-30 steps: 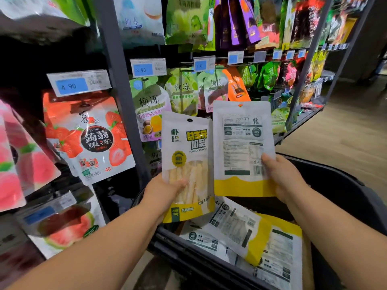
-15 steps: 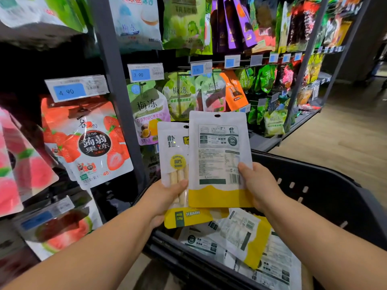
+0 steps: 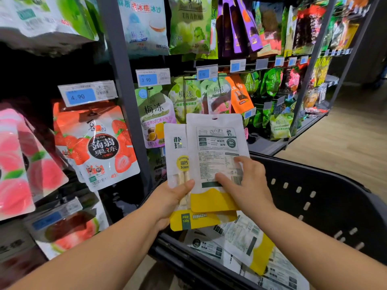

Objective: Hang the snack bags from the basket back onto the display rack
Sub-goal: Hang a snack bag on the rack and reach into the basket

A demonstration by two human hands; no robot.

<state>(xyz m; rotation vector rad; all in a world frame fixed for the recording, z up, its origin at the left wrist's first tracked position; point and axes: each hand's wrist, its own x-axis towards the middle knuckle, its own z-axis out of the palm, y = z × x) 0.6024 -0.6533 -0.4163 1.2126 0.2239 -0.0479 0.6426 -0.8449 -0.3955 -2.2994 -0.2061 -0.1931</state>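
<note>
Two white-and-yellow snack bags are held up in front of the display rack (image 3: 123, 84). The front-facing bag (image 3: 177, 155) is gripped low down by my left hand (image 3: 170, 200), thumb on its face. Overlapping it on the right is a second bag (image 3: 215, 143), back side toward me, with a hang hole at its top. My right hand (image 3: 246, 185) lies on this bag, thumb and fingers spread over its printed label. Below, more bags of the same kind (image 3: 249, 245) lie in the black basket (image 3: 318, 197).
The rack carries hanging pouches: a strawberry jelly bag (image 3: 96, 143), pink peach bags (image 3: 23, 162), green plum jelly bags (image 3: 186, 97), with blue price tags (image 3: 80, 96) on the hook ends. A grey upright post (image 3: 125, 97) divides the sections. Wooden floor (image 3: 354, 143) lies to the right.
The right-hand bag has slid left until it overlaps the left-hand bag. My right hand shifted from the bag's edge onto its face. The view moved closer to the rack.
</note>
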